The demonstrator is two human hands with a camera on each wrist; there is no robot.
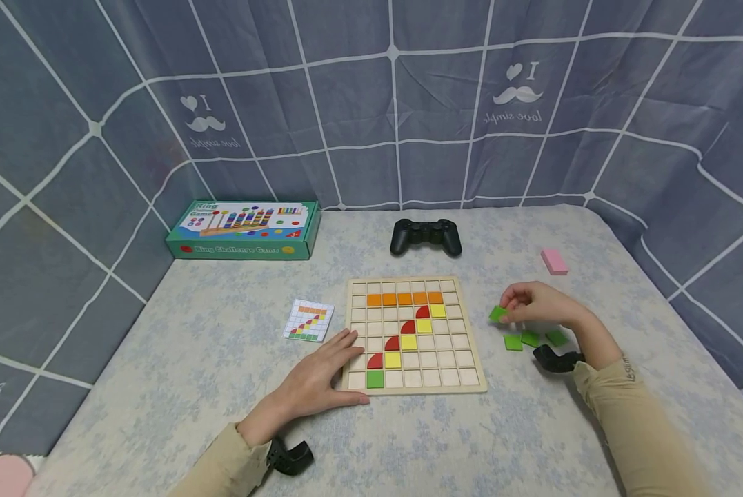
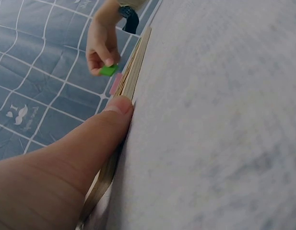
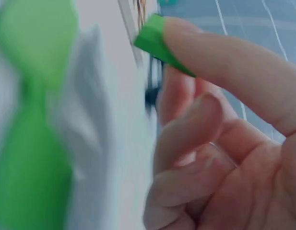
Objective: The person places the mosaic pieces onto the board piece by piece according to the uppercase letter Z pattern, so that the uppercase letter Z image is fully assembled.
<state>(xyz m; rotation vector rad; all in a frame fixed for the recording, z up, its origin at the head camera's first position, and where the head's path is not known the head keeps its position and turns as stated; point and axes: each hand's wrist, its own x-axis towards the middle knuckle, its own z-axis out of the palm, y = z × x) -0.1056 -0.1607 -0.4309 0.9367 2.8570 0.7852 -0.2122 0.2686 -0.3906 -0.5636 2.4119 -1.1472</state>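
A wooden grid board (image 1: 479,383) lies in front of me, bearing orange squares, red quarter-rounds, yellow squares and one green square tile (image 1: 375,379) near its front left corner. My left hand (image 1: 318,376) rests at that corner, fingers along the left side, thumb against the front edge; the left wrist view shows the thumb (image 2: 97,136) on the board's side. To the right of the board, my right hand (image 1: 535,304) pinches a green square tile (image 1: 498,314) between thumb and fingers, raised over the cloth in the right wrist view. Several loose green tiles (image 1: 513,342) lie below that hand.
A small pattern card (image 1: 309,320) lies left of the board. Behind it stands a green game box (image 1: 243,231). A black game controller (image 1: 426,237) sits beyond the board, and a pink block (image 1: 554,261) lies at the right. Grid-patterned curtains surround the table.
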